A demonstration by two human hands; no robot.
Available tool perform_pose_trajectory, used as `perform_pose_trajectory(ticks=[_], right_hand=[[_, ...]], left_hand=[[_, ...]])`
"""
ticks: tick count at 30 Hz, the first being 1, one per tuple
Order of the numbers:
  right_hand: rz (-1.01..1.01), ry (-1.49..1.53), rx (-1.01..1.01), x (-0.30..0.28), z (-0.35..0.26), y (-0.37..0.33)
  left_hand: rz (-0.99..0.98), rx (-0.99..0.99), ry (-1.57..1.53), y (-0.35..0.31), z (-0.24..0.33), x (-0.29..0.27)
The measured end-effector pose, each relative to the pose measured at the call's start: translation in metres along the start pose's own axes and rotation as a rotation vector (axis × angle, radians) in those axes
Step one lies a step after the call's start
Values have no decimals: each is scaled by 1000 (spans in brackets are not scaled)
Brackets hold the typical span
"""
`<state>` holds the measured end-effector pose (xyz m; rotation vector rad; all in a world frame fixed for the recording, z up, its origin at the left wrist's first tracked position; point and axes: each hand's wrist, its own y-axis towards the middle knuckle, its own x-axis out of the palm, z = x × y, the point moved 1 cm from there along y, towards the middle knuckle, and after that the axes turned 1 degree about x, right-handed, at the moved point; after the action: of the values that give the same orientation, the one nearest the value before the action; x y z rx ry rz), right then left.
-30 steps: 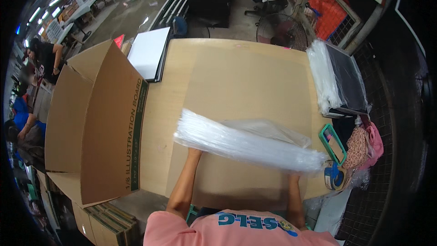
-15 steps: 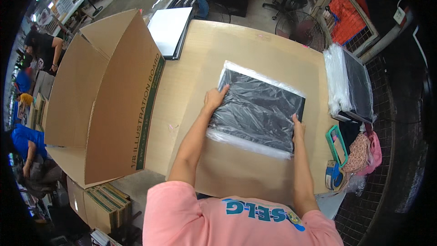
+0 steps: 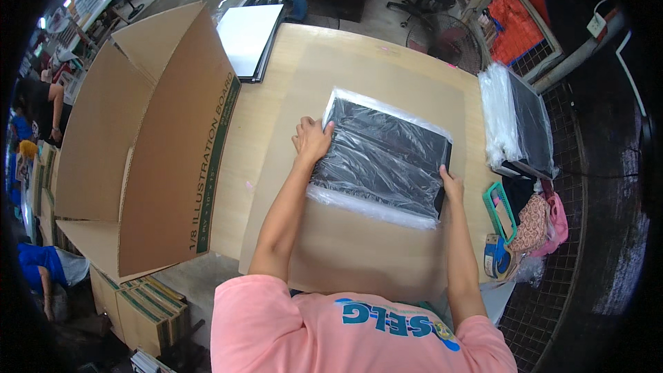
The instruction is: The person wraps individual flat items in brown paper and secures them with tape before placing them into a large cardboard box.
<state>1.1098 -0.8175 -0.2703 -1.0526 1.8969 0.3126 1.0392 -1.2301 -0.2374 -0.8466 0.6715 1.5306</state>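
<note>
A flat stack of black boards in clear plastic wrap (image 3: 383, 155) lies slightly turned on the brown sheet in front of me, with white edges showing along its far side. My left hand (image 3: 314, 139) is at its left edge, the thumb touching the wrap while the other fingers are bent and apart, off the stack. On the opposite edge, my right hand (image 3: 452, 185) grips the stack with its thumb on top; its other fingers are mostly hidden.
A tall open cardboard box (image 3: 176, 145) stands at left, beside white boards (image 3: 248, 38). Wrapped black packs (image 3: 514, 121) are piled at right, above a green basket (image 3: 498, 213) and a tape roll (image 3: 496, 257). Brown sheet (image 3: 366, 262) covers much of the table. Other people are at far left.
My left hand's fingers have come away from the stack's edge and moved outward, the thumb staying at it. My right hand still holds the right edge. The whole view has shifted slightly.
</note>
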Motion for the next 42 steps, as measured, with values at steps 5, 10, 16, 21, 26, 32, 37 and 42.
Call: perform_pose_trajectory(ticks=[5, 10, 16, 21, 26, 32, 37, 42], right_hand=[[-166, 195, 71, 0, 38, -47], [-165, 320, 87, 14, 19, -86], [-222, 462, 55, 21, 39, -63], [-147, 459, -35, 26, 32, -71], [-134, 302, 27, 22, 24, -73], [-110, 100, -15, 28, 10, -70], [-114, 81, -9, 13, 19, -75], [-185, 77, -62, 17, 7, -77]], left_hand=[[69, -88, -265, -68, -96, 37], [-8, -129, -454, -106, -72, 33], [115, -65, -374, -109, -66, 37], [83, -57, -236, -96, -83, 50], [-9, -54, -286, -93, -94, 49], [-49, -116, -316, -77, -135, 59], [-217, -157, -499, -69, -117, 60], [-11, -108, -661, -70, -128, 50]])
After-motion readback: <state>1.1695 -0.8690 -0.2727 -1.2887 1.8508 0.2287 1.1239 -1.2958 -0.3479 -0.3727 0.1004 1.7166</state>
